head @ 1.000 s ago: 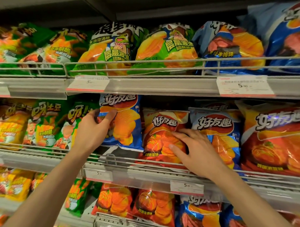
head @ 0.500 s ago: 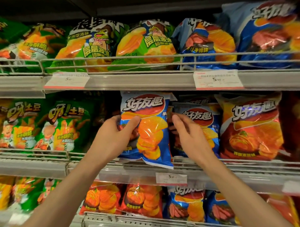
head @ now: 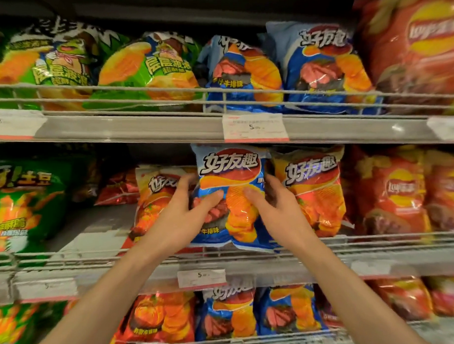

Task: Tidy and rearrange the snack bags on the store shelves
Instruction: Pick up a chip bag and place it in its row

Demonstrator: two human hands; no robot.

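Note:
A blue chip bag (head: 231, 176) stands upright at the front of the middle shelf, gripped by both my hands. My left hand (head: 181, 219) holds its left edge with the thumb across the front. My right hand (head: 271, 211) holds its right edge, thumb on the front too. An orange-red bag (head: 155, 200) leans behind my left hand, partly hidden. Another orange-red bag (head: 319, 191) stands just right of the blue one.
The middle shelf's wire rail (head: 377, 246) runs along the front. A bare gap of shelf (head: 94, 228) lies left of the orange-red bag, beside a green bag (head: 23, 204). Red bags (head: 396, 191) fill the right. Blue bags (head: 243, 76) and green bags (head: 145, 69) sit above.
The blue bag has shifted right along the middle shelf. My right hand has left the bags beside it and now grips the blue bag's right edge. The view has swung right.

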